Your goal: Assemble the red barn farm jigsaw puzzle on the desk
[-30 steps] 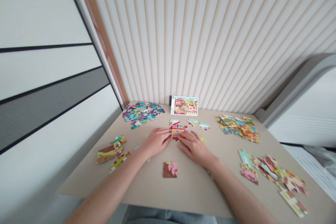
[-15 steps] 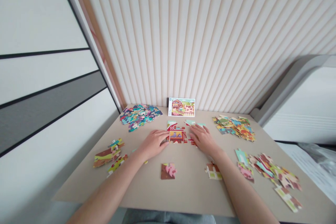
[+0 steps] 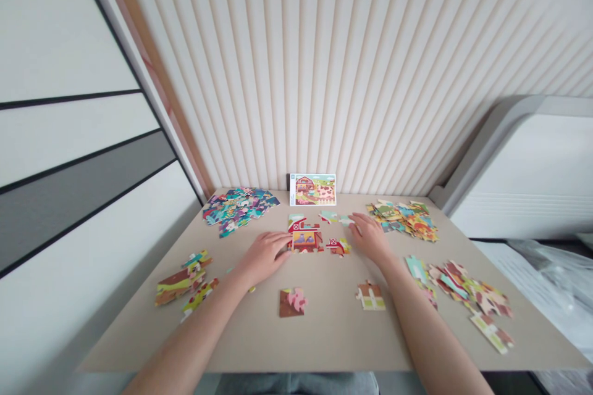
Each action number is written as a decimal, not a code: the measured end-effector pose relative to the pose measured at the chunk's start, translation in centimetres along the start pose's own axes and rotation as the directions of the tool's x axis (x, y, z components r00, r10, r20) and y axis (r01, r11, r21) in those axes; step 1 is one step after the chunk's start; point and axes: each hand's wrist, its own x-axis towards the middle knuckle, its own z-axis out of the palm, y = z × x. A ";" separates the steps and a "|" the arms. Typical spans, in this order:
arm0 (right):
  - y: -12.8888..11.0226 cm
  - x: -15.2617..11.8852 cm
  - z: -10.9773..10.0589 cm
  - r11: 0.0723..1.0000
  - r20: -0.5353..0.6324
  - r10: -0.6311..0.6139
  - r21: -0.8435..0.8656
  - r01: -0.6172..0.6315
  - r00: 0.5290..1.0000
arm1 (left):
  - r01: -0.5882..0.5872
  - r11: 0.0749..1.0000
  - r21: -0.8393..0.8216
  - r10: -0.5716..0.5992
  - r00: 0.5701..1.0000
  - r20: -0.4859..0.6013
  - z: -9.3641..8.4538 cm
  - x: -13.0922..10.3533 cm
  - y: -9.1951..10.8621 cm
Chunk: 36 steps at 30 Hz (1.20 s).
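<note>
My left hand lies flat with its fingers stretched out. Its fingertips touch the left side of a joined puzzle section, which shows a red barn with a window. My right hand is open, and its fingertips rest at the right edge of a pale blue puzzle piece. Left of that piece is a sky-and-green puzzle piece. Another puzzle piece with red barn parts lies just right of the joined section, apart from it. Behind them a picture card of the farm scene stands against the wall.
Puzzle piles lie at the back left and back right. More pieces are spread at left and right. Closer to me are a pig piece and a fence piece. A ribbed wall borders the table.
My right hand has moved off the red barn piece, up and right to the pale blue piece. My left hand stays at the joined section. The view has shifted slightly.
</note>
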 end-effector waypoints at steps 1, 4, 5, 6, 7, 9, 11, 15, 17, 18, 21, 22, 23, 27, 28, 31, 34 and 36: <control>0.9 -0.1 -0.2 0.999 -0.019 0.042 0.007 -0.042 0.999 | 0.000 1.000 0.000 0.000 1.000 0.002 0.0 -0.1 0.0; 3.0 -0.4 -0.5 0.995 -0.043 0.099 0.018 -0.098 0.994 | -0.005 1.000 -0.005 0.005 1.000 0.004 0.1 -0.2 -0.1; 3.3 -0.5 -0.4 0.995 -0.045 0.098 0.018 -0.097 0.994 | -0.008 1.000 -0.007 0.008 1.000 0.003 0.1 -0.3 -0.2; 3.5 -0.5 -0.4 0.996 -0.044 0.092 0.022 -0.091 0.995 | -0.009 1.000 -0.008 0.009 1.000 0.004 0.1 -0.3 -0.2; 3.4 -0.5 -0.3 0.996 -0.039 0.081 0.028 -0.079 0.996 | -0.009 1.000 -0.009 0.009 1.000 0.004 0.0 -0.3 -0.1; 3.0 -0.3 0.1 0.998 -0.023 0.047 0.040 -0.046 0.999 | -0.007 1.000 -0.010 0.007 1.000 0.007 0.0 -0.3 -0.1; 2.5 -0.1 0.5 0.998 0.006 0.005 0.055 -0.006 1.000 | -0.007 1.000 -0.010 0.007 1.000 0.007 -0.1 -0.4 0.0; 2.2 0.3 1.1 0.996 0.068 -0.054 0.080 0.049 0.996 | -0.010 1.000 -0.015 0.010 1.000 -0.002 -0.1 -0.4 0.0; 2.4 0.5 1.2 0.996 0.072 -0.052 0.082 0.046 0.996 | -0.010 1.000 -0.013 0.010 1.000 -0.006 -0.1 -0.4 0.0; 2.5 0.5 1.2 0.996 0.070 -0.047 0.082 0.041 0.996 | -0.010 1.000 -0.012 0.010 1.000 -0.006 -0.1 -0.3 -0.1; 2.8 0.6 1.4 0.996 0.069 -0.033 0.081 0.028 0.997 | -0.010 1.000 -0.007 0.010 1.000 -0.001 0.0 -0.3 -0.1; 2.8 0.6 1.5 0.997 0.068 -0.028 0.080 0.022 0.997 | -0.011 1.000 -0.006 0.011 1.000 0.002 0.0 -0.3 -0.1; 2.8 0.6 1.6 0.997 0.067 -0.021 0.080 0.016 0.998 | -0.011 1.000 -0.005 0.011 1.000 0.004 0.0 -0.3 -0.1; 2.8 0.9 1.7 0.997 0.064 0.008 0.078 -0.013 0.998 | -0.016 1.000 0.001 0.016 1.000 -0.015 -0.1 -0.3 0.1; 2.8 1.0 1.7 0.997 0.066 0.012 0.077 -0.018 0.998 | -0.017 1.000 0.007 0.017 1.000 -0.023 -0.2 -0.2 0.2; 3.2 1.7 1.3 0.997 0.095 0.001 0.078 -0.008 0.995 | -0.032 0.999 0.040 0.033 0.999 -0.030 -0.6 0.4 0.7; 3.8 2.3 1.0 0.996 0.138 -0.033 0.088 0.021 0.990 | -0.071 0.996 0.061 0.072 0.997 -0.006 -1.3 1.8 1.6; 4.1 2.4 0.8 0.994 0.155 -0.049 0.101 0.034 0.987 | -0.099 0.993 0.064 0.097 0.995 0.026 -1.8 3.2 2.4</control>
